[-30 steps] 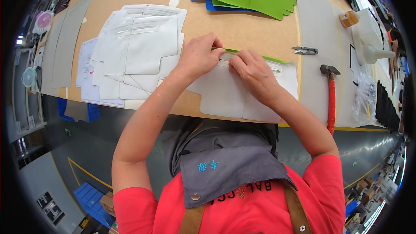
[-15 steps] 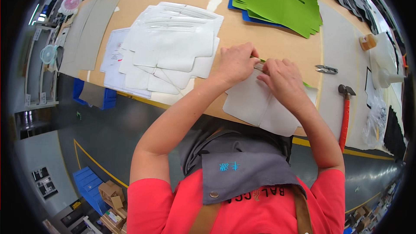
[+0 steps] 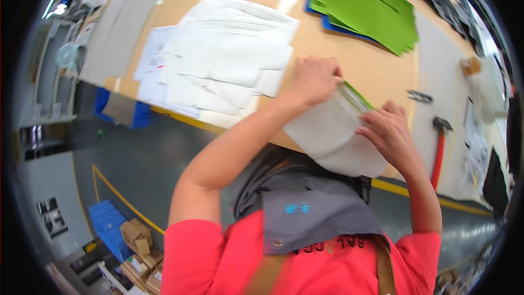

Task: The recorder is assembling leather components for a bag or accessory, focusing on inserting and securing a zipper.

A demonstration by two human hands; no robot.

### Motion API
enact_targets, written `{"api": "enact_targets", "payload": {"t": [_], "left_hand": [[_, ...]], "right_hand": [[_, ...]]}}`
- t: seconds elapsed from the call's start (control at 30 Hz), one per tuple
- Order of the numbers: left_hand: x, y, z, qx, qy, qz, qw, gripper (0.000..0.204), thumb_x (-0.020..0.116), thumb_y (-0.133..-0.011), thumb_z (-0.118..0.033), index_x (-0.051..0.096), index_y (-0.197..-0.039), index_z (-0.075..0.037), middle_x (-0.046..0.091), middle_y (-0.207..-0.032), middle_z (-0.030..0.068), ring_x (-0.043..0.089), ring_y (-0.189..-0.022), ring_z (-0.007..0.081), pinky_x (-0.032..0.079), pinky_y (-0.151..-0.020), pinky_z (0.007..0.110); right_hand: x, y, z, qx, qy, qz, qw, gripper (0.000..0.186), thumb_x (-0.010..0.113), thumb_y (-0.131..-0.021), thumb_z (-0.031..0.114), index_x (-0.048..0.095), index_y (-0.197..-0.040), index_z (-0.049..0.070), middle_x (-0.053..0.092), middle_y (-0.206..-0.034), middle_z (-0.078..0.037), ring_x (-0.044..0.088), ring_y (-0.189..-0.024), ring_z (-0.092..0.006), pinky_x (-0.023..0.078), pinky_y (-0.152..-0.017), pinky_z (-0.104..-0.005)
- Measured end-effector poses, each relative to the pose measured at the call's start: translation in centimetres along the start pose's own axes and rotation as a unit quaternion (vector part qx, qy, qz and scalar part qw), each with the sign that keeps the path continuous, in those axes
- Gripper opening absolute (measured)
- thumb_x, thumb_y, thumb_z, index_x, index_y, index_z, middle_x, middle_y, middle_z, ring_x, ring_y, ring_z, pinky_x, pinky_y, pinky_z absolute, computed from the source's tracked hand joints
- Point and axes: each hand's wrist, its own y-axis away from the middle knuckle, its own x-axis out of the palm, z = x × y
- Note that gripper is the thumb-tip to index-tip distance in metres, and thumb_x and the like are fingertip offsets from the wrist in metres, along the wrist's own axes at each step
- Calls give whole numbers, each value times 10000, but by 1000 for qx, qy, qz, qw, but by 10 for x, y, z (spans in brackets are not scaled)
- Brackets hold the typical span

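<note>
A white-backed panel [image 3: 333, 136] with a green edge lies at the front of the table, its lower part curving over the table edge. Along its upper side runs a narrow pale strip, possibly a zipper, beside the green edge. My left hand [image 3: 318, 81] pinches the upper left end of that side. At the other end of the strip, my right hand [image 3: 386, 128] grips the panel with bent fingers, its fingertips partly hidden. Left of my hands spreads a stack of similar white pieces [image 3: 224, 49], some with slits or strips in them.
Green sheets [image 3: 363, 8] lie over blue and dark red ones at the back. On the right are small thread snips [image 3: 420, 96], a red-handled hammer [image 3: 439, 153], a small amber jar [image 3: 470, 66] and a clear plastic bag [image 3: 474, 158]. A blue bin [image 3: 141, 116] stands below the table at left.
My right hand has slid right and toward me along the strip, away from my left hand, uncovering more strip and green edge. The whole view has shifted slightly.
</note>
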Motion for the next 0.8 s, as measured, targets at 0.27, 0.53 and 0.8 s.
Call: {"api": "enact_targets", "payload": {"t": [0.27,0.53,0.8], "left_hand": [[1,-6,-2,30,-59,-48,997,95,721,-867,-178,715,-898,-88,736,-851,96,685,-870,334,490,-798,469],[-8,-7,1,-53,-89,-84,991,82,700,-906,-187,698,-927,-108,725,-877,47,634,-951,278,391,-925,432],[-23,28,1,119,-79,-126,982,212,736,-874,-96,699,-1082,-75,674,-1093,99,615,-1016,306,449,-924,429]], "right_hand": [[10,4,-9,-47,-24,-56,997,214,796,-835,323,733,-902,130,650,-1085,-18,528,-1042,-263,345,-972,-414],[8,11,-15,-55,3,-39,998,295,800,-817,367,700,-812,89,594,-1161,-38,498,-1074,-265,334,-972,-416],[2,-1,-30,20,-19,28,999,306,800,-825,351,663,-860,79,669,-924,-44,533,-983,-270,345,-932,-408]]}}
